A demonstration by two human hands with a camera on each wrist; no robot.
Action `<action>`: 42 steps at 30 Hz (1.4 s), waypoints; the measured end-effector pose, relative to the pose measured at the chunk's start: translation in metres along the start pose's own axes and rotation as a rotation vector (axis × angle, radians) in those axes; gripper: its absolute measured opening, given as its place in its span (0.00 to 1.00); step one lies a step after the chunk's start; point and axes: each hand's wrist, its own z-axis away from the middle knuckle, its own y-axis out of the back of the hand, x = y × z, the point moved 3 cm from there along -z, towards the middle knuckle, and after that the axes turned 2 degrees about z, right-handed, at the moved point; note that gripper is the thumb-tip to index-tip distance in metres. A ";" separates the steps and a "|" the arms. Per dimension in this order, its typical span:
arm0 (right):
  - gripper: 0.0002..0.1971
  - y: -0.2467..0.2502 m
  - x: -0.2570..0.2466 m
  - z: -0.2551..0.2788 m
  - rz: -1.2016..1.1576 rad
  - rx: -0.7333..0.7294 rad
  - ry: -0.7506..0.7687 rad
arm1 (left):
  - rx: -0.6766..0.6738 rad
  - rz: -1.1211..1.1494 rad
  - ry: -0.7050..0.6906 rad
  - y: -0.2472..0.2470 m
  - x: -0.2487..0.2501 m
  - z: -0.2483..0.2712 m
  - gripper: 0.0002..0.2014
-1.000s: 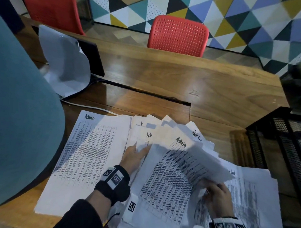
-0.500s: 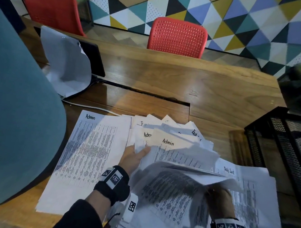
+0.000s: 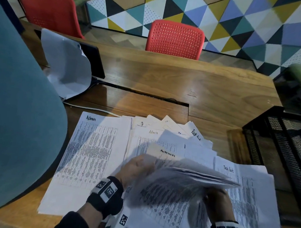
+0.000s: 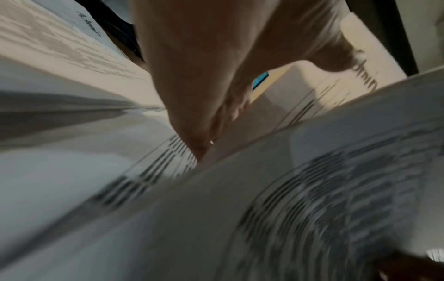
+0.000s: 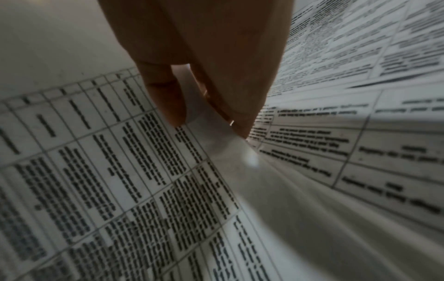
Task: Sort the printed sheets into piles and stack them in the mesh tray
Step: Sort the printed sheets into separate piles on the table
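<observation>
Printed sheets cover the near desk in three groups. An "Admin" pile (image 3: 94,154) lies at the left, a fanned pile (image 3: 164,137) in the middle, and a "Task List" pile (image 3: 247,192) at the right. My right hand (image 3: 218,200) pinches the lower edge of a lifted sheet (image 3: 186,176), which curls up, blurred, over the middle pile. In the right wrist view the thumb and fingers (image 5: 168,98) clamp that sheet (image 5: 120,171). My left hand (image 3: 139,167) rests on the fanned pile, half under the lifted sheet, with its fingers (image 4: 192,114) straight on the paper. The black mesh tray (image 3: 283,139) stands at the right.
A teal rounded object (image 3: 19,114) fills the left side. A black stand draped with white paper (image 3: 68,68) and a white cable (image 3: 93,108) lie behind the piles. Two red chairs (image 3: 175,39) stand beyond the desk. Bare wood (image 3: 183,84) stretches behind the papers.
My right hand has raised the top "Admin" sheet off the middle pile and swung it up and over. Another "Admin" sheet now shows beneath. My left hand has stayed on the pile.
</observation>
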 end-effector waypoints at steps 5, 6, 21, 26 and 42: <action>0.16 -0.008 0.001 0.009 0.038 0.092 -0.036 | -0.104 -0.107 -0.027 -0.018 -0.015 0.013 0.09; 0.16 -0.016 -0.001 0.013 0.063 0.046 -0.124 | -0.113 -0.118 -0.023 -0.023 -0.009 0.017 0.16; 0.15 -0.052 -0.019 0.010 0.150 -0.061 -0.117 | 0.532 -0.094 0.000 0.032 -0.015 -0.008 0.14; 0.20 -0.067 -0.022 0.009 0.237 -0.178 -0.148 | 0.482 -0.025 -0.102 0.030 -0.011 -0.005 0.22; 0.27 -0.084 -0.046 0.039 0.121 -0.317 0.007 | 0.114 -0.213 -0.048 0.001 0.001 0.022 0.34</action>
